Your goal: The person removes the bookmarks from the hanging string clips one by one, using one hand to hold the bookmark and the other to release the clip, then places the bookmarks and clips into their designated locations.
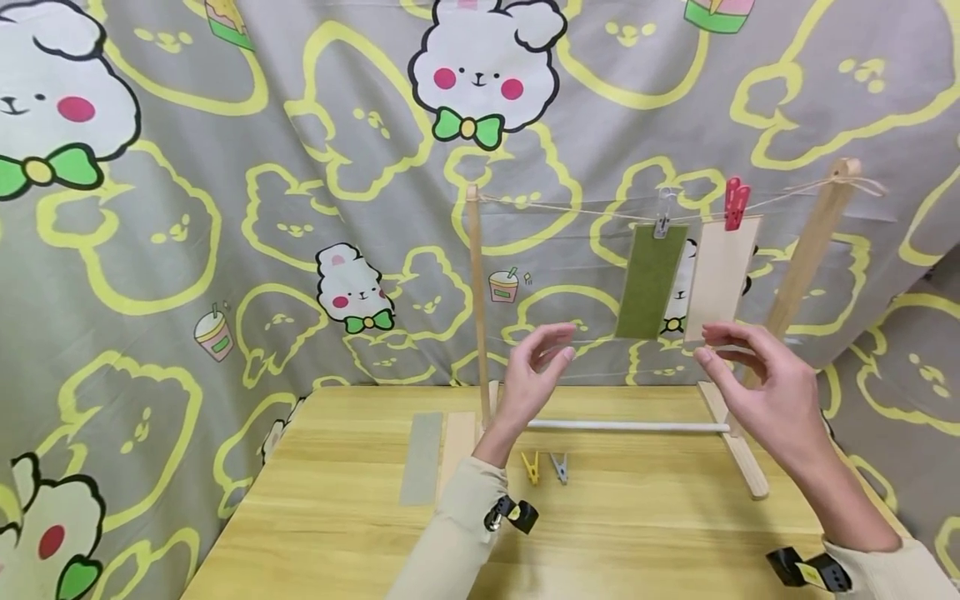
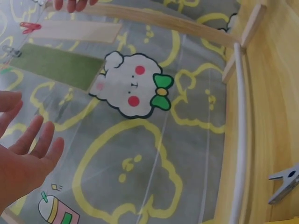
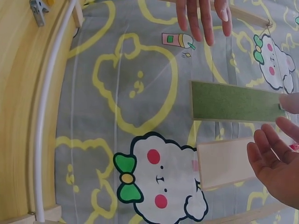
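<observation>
A green strip [image 1: 651, 282] hangs from a string [image 1: 570, 209] by a clear-and-silver clip [image 1: 663, 213]. Beside it, a cream strip [image 1: 722, 279] hangs from a red clothespin [image 1: 736, 204]. My left hand [image 1: 534, 375] is in the air left of the green strip, fingers loosely bent and holding nothing. Near the lower end of the cream strip is my right hand [image 1: 765, 387], its fingers relaxed and thumb apart, with nothing between them. In the right wrist view, the right hand [image 3: 275, 158] overlaps part of the cream strip; whether they touch I cannot tell.
Wooden posts [image 1: 477, 300] carry the string, joined low down by a white rod [image 1: 626, 426]. On the table [image 1: 337, 500] lie a yellow clothespin [image 1: 531, 467], a grey clothespin [image 1: 560, 467], a grey-green strip [image 1: 422, 458] and a beige strip [image 1: 457, 442]. A patterned curtain hangs behind.
</observation>
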